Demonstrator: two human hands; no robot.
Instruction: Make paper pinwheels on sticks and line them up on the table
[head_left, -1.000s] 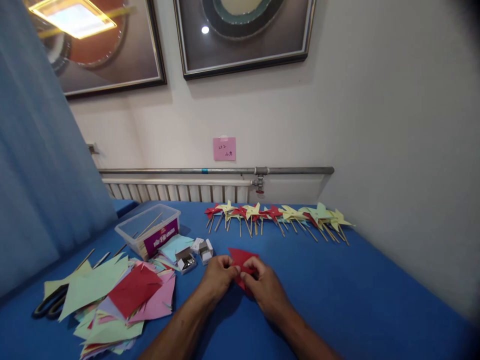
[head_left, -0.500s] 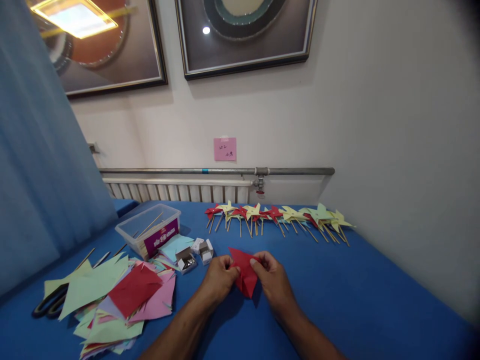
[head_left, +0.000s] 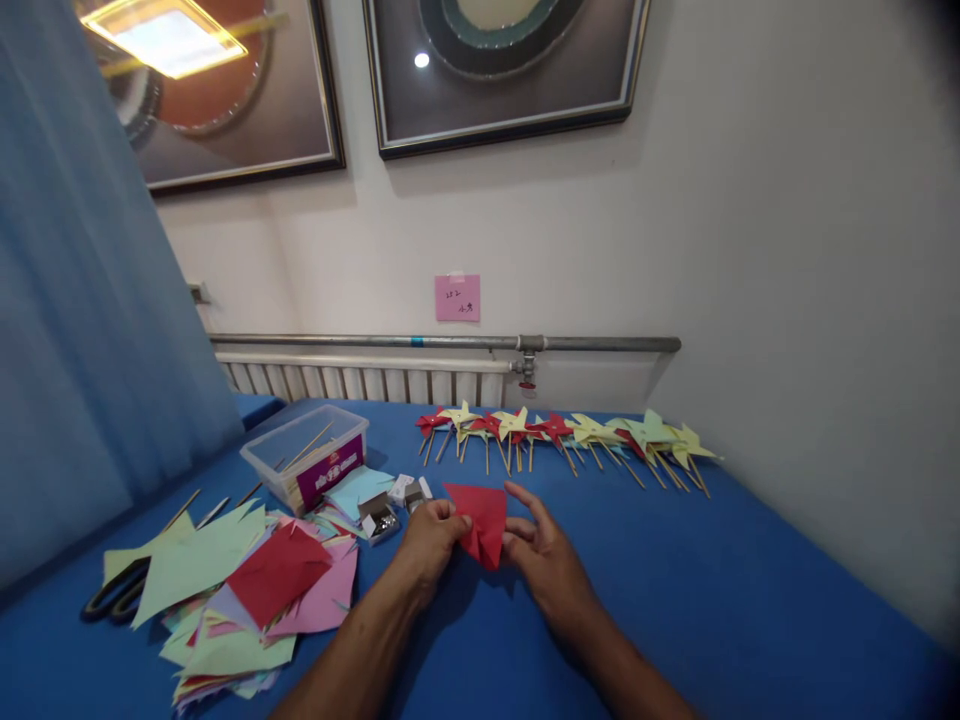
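Now the right hand (head_left: 544, 560) has let go of the red paper (head_left: 478, 520), fingers spread beside it. At frame centre, the left hand (head_left: 427, 535) alone pinches the raised fold.

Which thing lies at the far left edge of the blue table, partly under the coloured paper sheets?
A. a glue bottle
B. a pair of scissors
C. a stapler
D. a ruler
B: the black handles of the scissors stick out from under a pale green sheet of the paper pile.
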